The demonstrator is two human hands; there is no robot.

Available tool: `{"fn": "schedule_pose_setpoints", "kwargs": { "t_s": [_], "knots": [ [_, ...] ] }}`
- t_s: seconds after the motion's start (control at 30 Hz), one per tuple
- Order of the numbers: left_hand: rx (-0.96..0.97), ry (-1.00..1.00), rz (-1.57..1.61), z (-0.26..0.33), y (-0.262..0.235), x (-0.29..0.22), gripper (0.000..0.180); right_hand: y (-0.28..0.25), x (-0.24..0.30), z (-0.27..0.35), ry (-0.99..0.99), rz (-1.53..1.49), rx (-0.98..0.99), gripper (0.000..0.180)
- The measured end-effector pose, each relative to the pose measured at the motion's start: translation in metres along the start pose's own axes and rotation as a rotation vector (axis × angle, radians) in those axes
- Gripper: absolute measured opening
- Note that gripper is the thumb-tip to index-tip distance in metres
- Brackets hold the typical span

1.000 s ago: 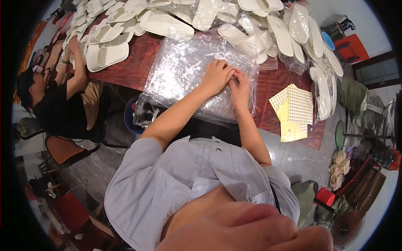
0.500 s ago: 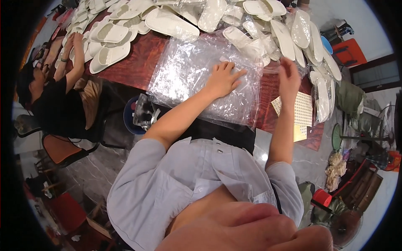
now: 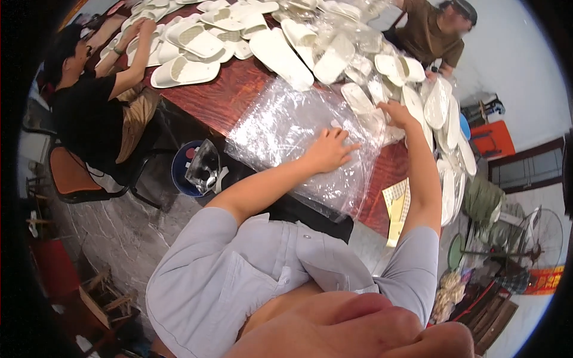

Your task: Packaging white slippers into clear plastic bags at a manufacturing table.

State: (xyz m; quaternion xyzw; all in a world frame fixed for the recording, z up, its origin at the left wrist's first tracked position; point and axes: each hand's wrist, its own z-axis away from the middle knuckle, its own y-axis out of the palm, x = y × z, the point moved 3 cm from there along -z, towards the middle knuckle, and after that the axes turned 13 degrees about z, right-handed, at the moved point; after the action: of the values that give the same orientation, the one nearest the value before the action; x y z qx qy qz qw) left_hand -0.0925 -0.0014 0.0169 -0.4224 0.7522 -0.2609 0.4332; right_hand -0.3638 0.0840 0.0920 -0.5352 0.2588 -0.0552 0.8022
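Note:
A stack of clear plastic bags (image 3: 268,128) lies on the table in front of me. My left hand (image 3: 331,150) rests on its right part, fingers spread and holding nothing. Farther right, my right hand (image 3: 401,113) reaches over white slippers in clear bags (image 3: 360,101), its fingers apart and bent downward at their edge. Whether the fingertips touch the plastic is hard to make out. Loose white slippers (image 3: 280,56) are heaped along the far side of the table.
Sticker sheets (image 3: 394,206) lie on the red-brown table (image 3: 206,107) by my right forearm. A person in black (image 3: 89,113) sits at the left, hands at the slippers. Another person in brown (image 3: 427,36) is at the far right. A blue bin (image 3: 185,170) stands on the floor.
My right hand has moved left and forward to the bagged slippers. My left hand stays on the plastic bags. The view has shifted, bringing the person in brown into sight.

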Motion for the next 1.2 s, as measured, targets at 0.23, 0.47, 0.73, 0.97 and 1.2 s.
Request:
{"fn": "schedule_pose_setpoints", "kwargs": {
  "t_s": [0.23,0.47,0.73,0.97,1.2],
  "knots": [
    [-0.008,-0.014,0.028,0.005,0.005,0.0,0.047,-0.024,-0.008,0.006,-0.035,0.013,-0.101,0.051],
    [-0.009,-0.011,0.051,0.003,0.007,-0.002,0.047,-0.089,-0.061,0.061,0.204,-0.729,-0.648,0.049],
    [0.05,0.045,-0.104,-0.013,0.012,-0.009,0.047,-0.176,-0.018,0.167,0.527,-1.091,-0.714,0.033],
    [-0.553,0.386,0.684,-0.015,0.029,-0.008,0.043,-0.145,0.125,0.159,0.422,-1.16,-0.628,0.027],
    [-0.124,0.365,0.848,0.006,0.007,-0.014,0.047,-0.129,0.208,0.08,0.19,-1.087,-0.28,0.032]
  ]
}}
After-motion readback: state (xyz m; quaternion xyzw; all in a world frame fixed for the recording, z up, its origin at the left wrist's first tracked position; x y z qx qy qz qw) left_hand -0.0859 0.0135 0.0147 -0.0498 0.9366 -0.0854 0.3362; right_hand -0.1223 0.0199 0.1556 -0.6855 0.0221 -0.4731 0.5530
